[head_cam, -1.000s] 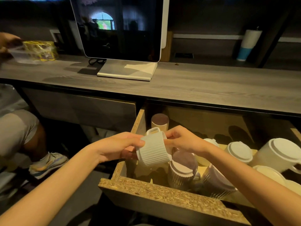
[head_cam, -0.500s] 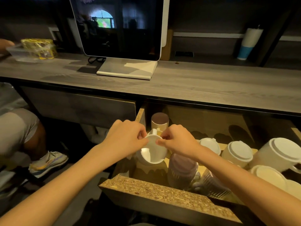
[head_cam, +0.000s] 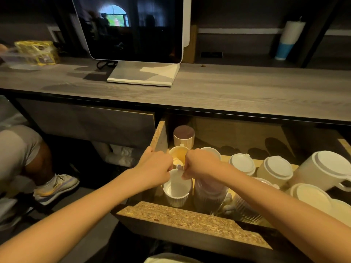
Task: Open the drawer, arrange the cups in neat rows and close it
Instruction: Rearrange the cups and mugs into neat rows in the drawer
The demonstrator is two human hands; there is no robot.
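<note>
The drawer (head_cam: 191, 219) under the desk stands pulled out, with several cups inside. A white ribbed cup (head_cam: 177, 192) sits upright in the front left corner, mouth up. My left hand (head_cam: 154, 168) and my right hand (head_cam: 201, 164) both pinch its far rim, one on each side of the handle. Behind it stands an open cream cup (head_cam: 178, 153), and further back a cup turned upside down with a dark base (head_cam: 183, 136). To the right a ribbed cup with a purple base (head_cam: 209, 196) leans, and inverted white cups (head_cam: 276, 170) lie scattered.
A monitor on a white stand (head_cam: 142, 74) sits on the grey desk top (head_cam: 247, 92) above the drawer. Another person's leg and shoe (head_cam: 55, 186) are at the left on the floor. A clear box with yellow contents (head_cam: 32, 54) is at far left; a white and blue tumbler (head_cam: 288, 40) at the back right.
The white ribbed cup was held on its side above the drawer, was turned mouth up, and has been lowered into the front left corner. Both hands went down with it.
</note>
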